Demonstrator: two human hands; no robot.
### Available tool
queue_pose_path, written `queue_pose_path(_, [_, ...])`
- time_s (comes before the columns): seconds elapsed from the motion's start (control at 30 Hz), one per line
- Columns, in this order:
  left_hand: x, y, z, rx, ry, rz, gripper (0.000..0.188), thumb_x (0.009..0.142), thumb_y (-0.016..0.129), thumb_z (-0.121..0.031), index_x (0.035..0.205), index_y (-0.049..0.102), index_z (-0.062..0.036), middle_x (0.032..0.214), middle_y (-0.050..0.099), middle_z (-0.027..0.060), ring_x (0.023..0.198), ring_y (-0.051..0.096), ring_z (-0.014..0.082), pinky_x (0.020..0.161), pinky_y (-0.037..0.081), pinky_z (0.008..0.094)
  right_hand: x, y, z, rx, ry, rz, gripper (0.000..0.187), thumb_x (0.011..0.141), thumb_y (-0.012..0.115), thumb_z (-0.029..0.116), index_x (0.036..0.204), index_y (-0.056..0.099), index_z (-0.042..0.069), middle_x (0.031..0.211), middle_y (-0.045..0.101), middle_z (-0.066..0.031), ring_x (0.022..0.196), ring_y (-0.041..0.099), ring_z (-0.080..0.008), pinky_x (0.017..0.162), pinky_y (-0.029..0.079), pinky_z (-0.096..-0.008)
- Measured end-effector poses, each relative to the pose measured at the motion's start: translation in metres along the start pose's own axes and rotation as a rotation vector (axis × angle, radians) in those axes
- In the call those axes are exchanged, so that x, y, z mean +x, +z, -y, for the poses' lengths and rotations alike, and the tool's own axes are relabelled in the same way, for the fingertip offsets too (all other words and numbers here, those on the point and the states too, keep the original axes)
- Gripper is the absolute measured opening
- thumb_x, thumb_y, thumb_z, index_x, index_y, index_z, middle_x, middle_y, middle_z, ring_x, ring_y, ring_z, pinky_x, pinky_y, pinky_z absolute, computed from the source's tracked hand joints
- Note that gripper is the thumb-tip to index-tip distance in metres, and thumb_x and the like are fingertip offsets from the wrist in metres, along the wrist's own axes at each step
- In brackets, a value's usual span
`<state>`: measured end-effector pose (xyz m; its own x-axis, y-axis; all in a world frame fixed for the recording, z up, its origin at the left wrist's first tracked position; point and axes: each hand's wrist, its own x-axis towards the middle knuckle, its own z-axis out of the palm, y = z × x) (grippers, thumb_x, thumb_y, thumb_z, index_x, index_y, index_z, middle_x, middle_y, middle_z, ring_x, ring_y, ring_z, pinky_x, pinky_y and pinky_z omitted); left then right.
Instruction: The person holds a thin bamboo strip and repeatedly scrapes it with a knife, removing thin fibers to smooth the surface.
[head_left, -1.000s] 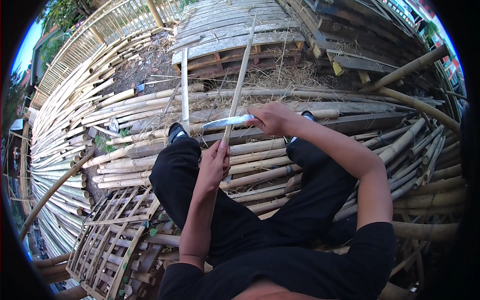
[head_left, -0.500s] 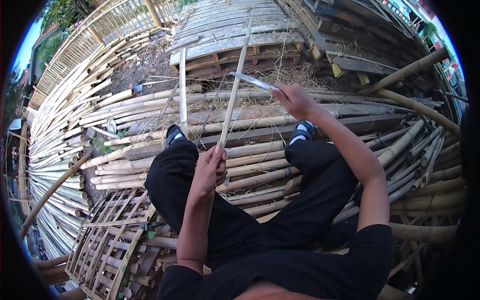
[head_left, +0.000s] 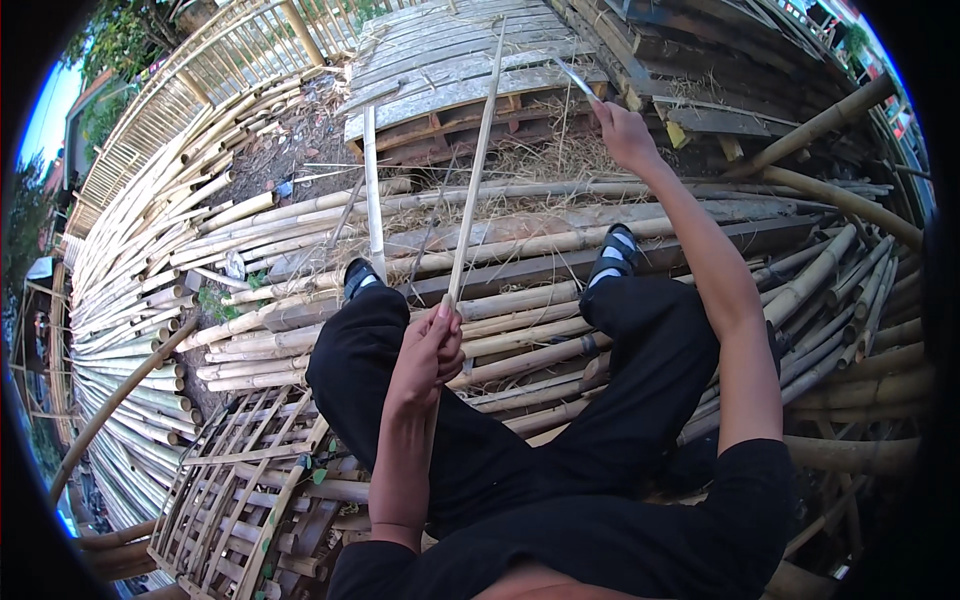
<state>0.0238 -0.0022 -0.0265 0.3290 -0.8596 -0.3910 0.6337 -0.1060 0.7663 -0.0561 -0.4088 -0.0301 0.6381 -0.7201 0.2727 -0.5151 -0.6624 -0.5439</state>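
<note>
My left hand (head_left: 431,348) is closed around a long, thin bamboo strip (head_left: 474,190). The strip points away from me, its far tip over the wooden pallet, and its near end runs back under my left forearm. Out to the far right, my right hand (head_left: 625,135) grips a knife (head_left: 577,78). Its blade points up and left, apart from the strip; the handle is mostly hidden in my fist. A second flat bamboo strip (head_left: 373,190) stands beside my left foot, touching neither hand.
Bamboo poles (head_left: 520,298) lie across the ground under my legs, with more piled at the left (head_left: 130,370). A slatted pallet (head_left: 455,75) stands ahead, stacked timber (head_left: 720,75) at the far right. A woven bamboo lattice (head_left: 235,490) lies at the near left.
My right hand has swung up and to the right with the knife, away from the strip. My left hand keeps its hold on the strip. The whole view has shifted slightly.
</note>
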Motion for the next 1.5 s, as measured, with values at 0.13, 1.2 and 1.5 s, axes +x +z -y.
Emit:
queue_pose_path(0.13, [0.004, 0.001, 0.0, 0.036, 0.038, -0.026, 0.029, 0.102, 0.04, -0.034, 0.086, 0.043, -0.0102, 0.052, 0.023, -0.0072, 0.036, 0.018, 0.002, 0.032, 0.015, 0.0192, -0.035, -0.008, -0.001, 0.056, -0.079, 0.092, 0.049, 0.098, 0.04, 0.046, 0.088, 0.058, 0.001, 0.071, 0.059, -0.0223, 0.067, 0.059, -0.0398, 0.06, 0.043, -0.0481])
queue_pose_path(1.2, [0.013, 0.0, 0.01, 0.079, 0.0, 0.026, 0.027, 0.102, 0.04, -0.03, 0.092, 0.048, -0.0066, 0.053, 0.025, -0.007, 0.039, 0.02, 0.0024, 0.033, 0.019, 0.0182, -0.038, -0.007, -0.034, -0.146, 0.175, 0.428, 0.062, 0.093, 0.043, 0.055, 0.09, 0.064, -0.003, 0.089, 0.065, -0.0231, 0.086, 0.062, -0.0409, 0.078, 0.047, -0.044])
queue_pose_path(1.5, [0.008, 0.001, -0.005, 0.07, 0.076, -0.001, 0.026, 0.102, 0.041, -0.028, 0.092, 0.05, -0.0056, 0.055, 0.027, -0.0069, 0.04, 0.021, 0.0021, 0.035, 0.019, 0.0187, -0.041, 0.002, -0.04, -0.411, 0.182, 0.427, 0.035, 0.081, 0.064, 0.03, 0.101, 0.066, 0.002, 0.098, 0.067, -0.0205, 0.092, 0.065, -0.0363, 0.08, 0.052, -0.0442])
